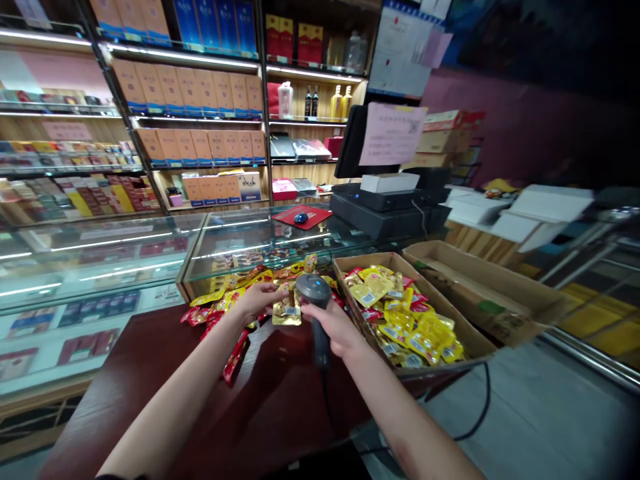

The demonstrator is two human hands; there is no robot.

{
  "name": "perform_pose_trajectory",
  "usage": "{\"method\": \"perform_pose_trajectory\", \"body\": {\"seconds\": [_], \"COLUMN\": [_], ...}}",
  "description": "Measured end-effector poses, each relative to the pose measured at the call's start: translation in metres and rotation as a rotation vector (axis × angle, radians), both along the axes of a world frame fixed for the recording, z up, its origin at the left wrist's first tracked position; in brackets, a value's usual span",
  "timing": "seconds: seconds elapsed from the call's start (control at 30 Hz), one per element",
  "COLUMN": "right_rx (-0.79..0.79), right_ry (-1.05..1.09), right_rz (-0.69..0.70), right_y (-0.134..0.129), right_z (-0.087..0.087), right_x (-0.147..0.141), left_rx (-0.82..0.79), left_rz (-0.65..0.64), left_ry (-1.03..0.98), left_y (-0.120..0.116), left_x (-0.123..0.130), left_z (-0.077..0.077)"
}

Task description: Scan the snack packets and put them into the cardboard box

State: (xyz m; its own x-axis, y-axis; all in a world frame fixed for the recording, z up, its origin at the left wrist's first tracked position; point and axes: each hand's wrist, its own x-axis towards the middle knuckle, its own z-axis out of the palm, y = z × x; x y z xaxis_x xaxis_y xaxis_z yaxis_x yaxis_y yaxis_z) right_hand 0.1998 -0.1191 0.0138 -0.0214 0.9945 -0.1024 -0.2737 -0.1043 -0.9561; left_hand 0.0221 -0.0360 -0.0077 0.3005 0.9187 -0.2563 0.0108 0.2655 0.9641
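My left hand point(260, 300) is closed on a small gold snack packet point(287, 308), held up over the counter. Close by on the right, my right hand point(336, 327) wraps round the handle of a dark barcode scanner point(315, 291), whose head sits beside the packet. A cord hangs from the handle's lower end. Under and behind my left hand lies a loose heap of red and yellow packets point(220, 300). To the right of the scanner, a cardboard box point(345, 267) holds many yellow, gold and red packets point(420, 327).
Another cardboard box point(465, 260) stands right of the filled one. Behind the dark red counter point(165, 367) is a glass display case point(240, 233) with a computer mouse point(301, 218) on a red mat. A monitor point(350, 143) stands on a black cash drawer point(380, 213). Shelves of boxes line the back.
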Motion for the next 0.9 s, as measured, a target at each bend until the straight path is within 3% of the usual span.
{"method": "perform_pose_trajectory", "body": {"seconds": [0.13,0.27,0.43,0.6,0.73,0.8,0.9], "right_rx": [-0.047,-0.044,0.037,0.027,0.058,0.082,0.078], "right_ry": [0.118,0.12,0.065,0.03,0.018,0.008,0.027], "right_rz": [-0.017,-0.117,-0.354,-0.528,-0.586,-0.552,-0.444], "right_y": [0.008,0.006,-0.003,-0.023,-0.031,-0.029,-0.023], "right_z": [0.023,0.04,0.049,0.055,0.051,0.048,0.043], "right_x": [0.034,0.082,0.149,0.196,0.205,0.196,0.168], "left_rx": [0.001,-0.001,0.009,0.03,0.074,0.078,0.109], "left_rz": [-0.108,-0.214,-0.338,-0.362,-0.366,-0.364,-0.353], "left_ry": [-0.031,-0.103,-0.204,-0.044,0.038,0.033,0.02], "left_y": [0.006,0.016,0.02,0.011,0.002,0.0,0.003], "left_x": [0.037,0.093,0.176,0.237,0.246,0.235,0.199], "left_z": [0.01,0.029,0.049,0.051,0.05,0.048,0.045]}}
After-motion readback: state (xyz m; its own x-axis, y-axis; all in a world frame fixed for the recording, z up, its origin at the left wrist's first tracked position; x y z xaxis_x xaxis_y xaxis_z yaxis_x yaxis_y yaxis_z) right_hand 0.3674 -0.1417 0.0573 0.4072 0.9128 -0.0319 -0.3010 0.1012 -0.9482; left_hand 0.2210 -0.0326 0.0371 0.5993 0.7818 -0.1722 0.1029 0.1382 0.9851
